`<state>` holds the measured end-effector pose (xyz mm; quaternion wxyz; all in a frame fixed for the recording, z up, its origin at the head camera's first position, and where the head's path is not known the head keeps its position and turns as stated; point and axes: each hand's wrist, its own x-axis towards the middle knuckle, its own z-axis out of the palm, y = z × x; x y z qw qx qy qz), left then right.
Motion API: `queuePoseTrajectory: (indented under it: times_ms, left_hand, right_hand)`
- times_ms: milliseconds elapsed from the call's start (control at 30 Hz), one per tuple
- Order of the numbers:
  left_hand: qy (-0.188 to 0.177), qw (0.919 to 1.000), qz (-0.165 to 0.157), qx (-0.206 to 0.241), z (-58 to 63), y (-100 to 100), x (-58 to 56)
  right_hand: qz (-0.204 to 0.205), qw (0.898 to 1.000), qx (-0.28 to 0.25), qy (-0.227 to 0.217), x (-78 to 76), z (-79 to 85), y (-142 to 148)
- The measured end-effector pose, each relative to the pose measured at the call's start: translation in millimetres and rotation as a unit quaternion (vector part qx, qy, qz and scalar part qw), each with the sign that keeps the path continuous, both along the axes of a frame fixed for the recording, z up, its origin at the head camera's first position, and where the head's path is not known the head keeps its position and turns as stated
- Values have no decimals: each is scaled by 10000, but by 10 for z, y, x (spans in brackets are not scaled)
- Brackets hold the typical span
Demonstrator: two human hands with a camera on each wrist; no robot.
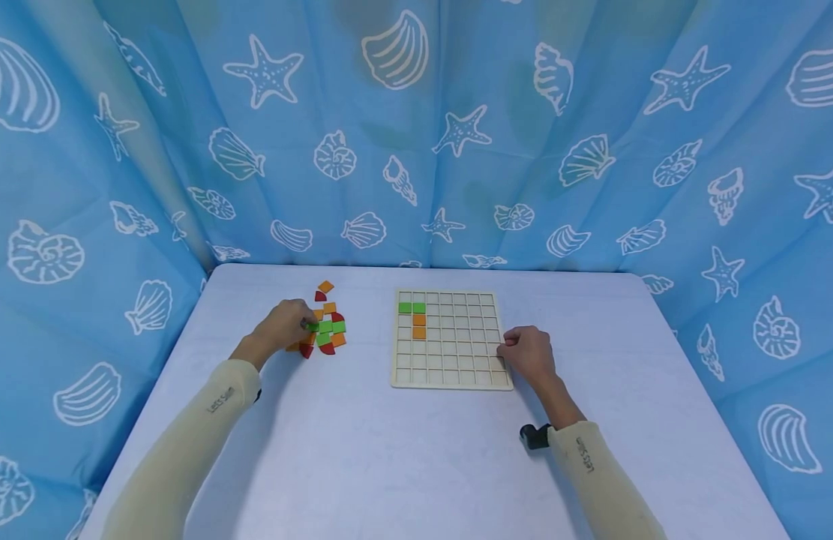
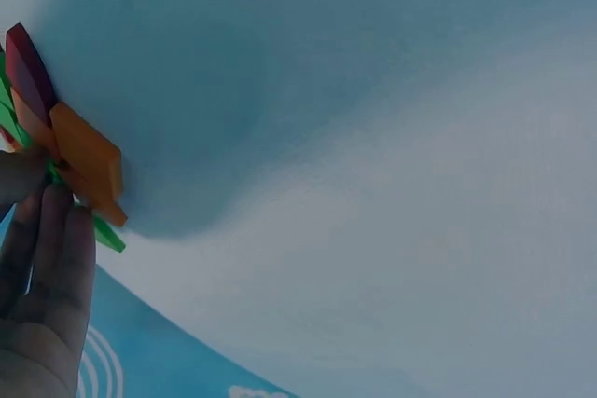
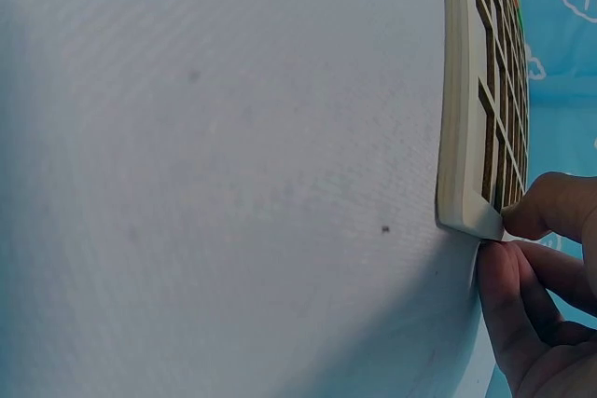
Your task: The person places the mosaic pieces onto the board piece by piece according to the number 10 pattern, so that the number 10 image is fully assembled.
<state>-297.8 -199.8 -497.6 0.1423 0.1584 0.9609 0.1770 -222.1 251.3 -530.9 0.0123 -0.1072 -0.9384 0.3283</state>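
Note:
My left hand [image 1: 286, 324] is over a loose pile of tiles at the left of the table. Between its thumb and fingertips it pinches a green square tile [image 1: 313, 328]. Orange tiles [image 1: 338, 340] and red quarter-round tiles [image 1: 328, 349] lie around more green tiles [image 1: 323, 340]. My right hand [image 1: 529, 351] is at the right side of a pale wooden grid board [image 1: 451, 388]. In the right wrist view its thumb [image 3: 536, 207] rests at the board's edge with the fingers just below, gripping that edge.
On the board, two green tiles [image 1: 412, 307] sit side by side in the upper left, with two orange tiles [image 1: 419, 326] below the right one. A white-covered table [image 1: 362, 457] carries everything. Behind it hangs a blue curtain [image 1: 483, 67] with white shell prints.

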Motion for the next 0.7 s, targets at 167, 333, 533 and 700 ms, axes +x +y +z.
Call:
queuePoseTrajectory:
  times_ms: [167,333,533,700]
  left_hand:
    - [-62,9999,80,15,-8,0,-13]
    - [139,9999,-66,-64,-36,24,-40]
    - [1,9999,150,-41,-39,63,-52]
    - [-289,9985,438,124,-29,86,-64]
  right_hand:
    - [-19,10000,-6,-72,4,-6,1]
    - [-33,9999,56,-81,1,-8,26]
    - [-42,9999,-25,-119,-2,-4,8]
    - [-97,9998,-31,-166,-4,9,-20]
